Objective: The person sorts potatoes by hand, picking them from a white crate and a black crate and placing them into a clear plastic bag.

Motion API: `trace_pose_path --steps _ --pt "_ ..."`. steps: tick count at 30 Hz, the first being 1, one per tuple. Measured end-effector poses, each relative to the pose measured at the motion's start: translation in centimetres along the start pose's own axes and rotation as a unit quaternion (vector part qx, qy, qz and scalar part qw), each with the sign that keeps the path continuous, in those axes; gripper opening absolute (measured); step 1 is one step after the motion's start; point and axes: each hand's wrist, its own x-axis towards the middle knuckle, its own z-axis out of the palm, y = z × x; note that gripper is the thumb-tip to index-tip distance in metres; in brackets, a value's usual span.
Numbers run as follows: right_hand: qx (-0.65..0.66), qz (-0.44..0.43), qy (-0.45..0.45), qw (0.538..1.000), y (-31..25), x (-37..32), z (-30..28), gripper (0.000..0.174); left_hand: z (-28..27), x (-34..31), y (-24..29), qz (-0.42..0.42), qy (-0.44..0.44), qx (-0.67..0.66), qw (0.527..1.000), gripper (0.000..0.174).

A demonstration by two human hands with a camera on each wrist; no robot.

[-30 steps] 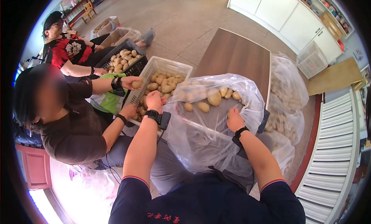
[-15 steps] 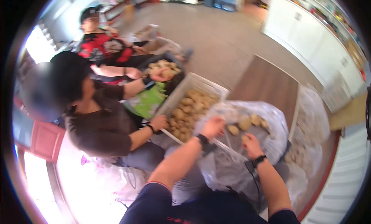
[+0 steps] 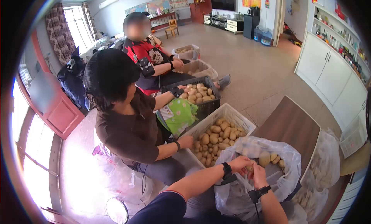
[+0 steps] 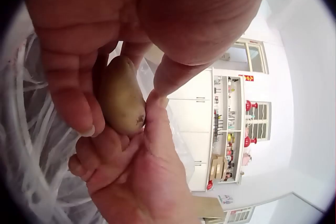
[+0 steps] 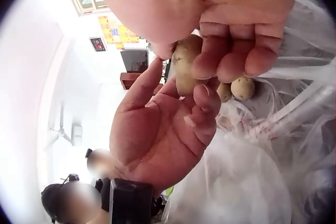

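Note:
A small smooth potato [image 4: 121, 98] is held between my two hands, above a crate lined with clear plastic. My left hand [image 3: 239, 164] grips it from one side, fingers curled around it. From the other side my right hand [image 3: 259, 177] holds it with curled fingers and thumb. The right wrist view shows the same potato [image 5: 186, 64] upright between both sets of fingers, with a dark mark on its skin. Inside the plastic bag [image 3: 290, 148] a larger potato [image 3: 264, 159] and several others lie along the far side.
A white crate [image 3: 247, 125] full of potatoes stands to the left, a black crate [image 3: 217, 93] of potatoes beyond it. A person in brown [image 3: 119, 127] sits close on my left. Behind the bag is a brown tabletop [image 3: 288, 121]; filled plastic bags [image 3: 324, 162] stand at right.
My left hand has moved from the white crate over to the lined crate and joined my right hand at the potato. The head view has swung up and left. The neighbour's far hand now reaches the black crate.

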Motion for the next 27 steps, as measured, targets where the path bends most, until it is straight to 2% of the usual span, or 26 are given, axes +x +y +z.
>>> trace_pose_path --steps 4,9,11,12,13,15,16,17,19,21,22,24,25,27 --pt "0.05 -0.02 0.05 0.997 -0.8 -0.8 1.1 0.033 -0.1 0.0 0.3 0.0 -0.009 -0.048 0.999 0.036" --pt "0.058 -0.037 0.033 0.997 0.3 -0.4 0.0 0.028 -0.2 0.3 -0.2 -0.032 0.002 -0.07 0.997 0.035" --pt "-0.013 -0.115 0.045 0.992 1.7 0.2 -0.8 0.026 -0.6 0.1 -0.3 -0.02 -0.001 -0.051 0.998 0.035" --pt "-0.09 -0.138 0.059 0.985 2.4 0.5 -1.3 0.024 -0.6 0.0 -0.4 -0.007 -0.005 -0.032 0.999 0.036" --pt "-0.168 -0.151 0.081 0.971 2.5 0.4 -2.1 0.023 -1.3 1.0 -1.6 0.008 0.001 -0.053 0.999 0.034" --pt "-0.261 -0.232 0.149 0.925 5.3 1.1 -3.6 0.026 -0.8 -0.3 0.1 0.023 0.0 -0.075 0.997 0.023" --pt "-0.291 -0.16 0.168 0.928 6.2 1.2 -4.9 0.029 -1.1 0.0 0.3 0.039 -0.02 -0.054 0.998 0.021" --pt "-0.375 -0.146 0.187 0.896 6.9 1.1 -6.0 0.031 -1.6 0.4 0.4 0.039 -0.017 -0.038 0.998 0.022" --pt "-0.439 -0.129 0.224 0.861 8.5 1.1 -8.4 0.03 -1.6 -0.2 1.3 0.019 0.051 -0.103 0.993 0.025" --pt "-0.529 -0.109 0.261 0.8 8.5 -0.2 -9.5 0.033 -1.7 -0.2 1.6 0.021 0.094 -0.092 0.991 0.026" --pt "-0.529 -0.098 0.267 0.8 8.1 -0.7 -10.2 0.033 -1.5 -0.3 1.7 0.013 0.085 -0.092 0.992 0.026" --pt "-0.478 -0.016 0.291 0.829 7.0 -1.0 -10.8 0.033 -1.5 -0.5 2.2 0.02 0.094 -0.101 0.99 0.025" --pt "-0.477 -0.017 0.291 0.829 6.7 -0.9 -11.1 0.033 -1.5 -0.4 2.2 0.021 0.094 -0.1 0.99 0.025" --pt "-0.514 -0.056 0.331 0.789 6.7 -0.6 -12.5 0.034 -1.5 -0.3 2.0 0.021 0.084 -0.09 0.992 0.024"
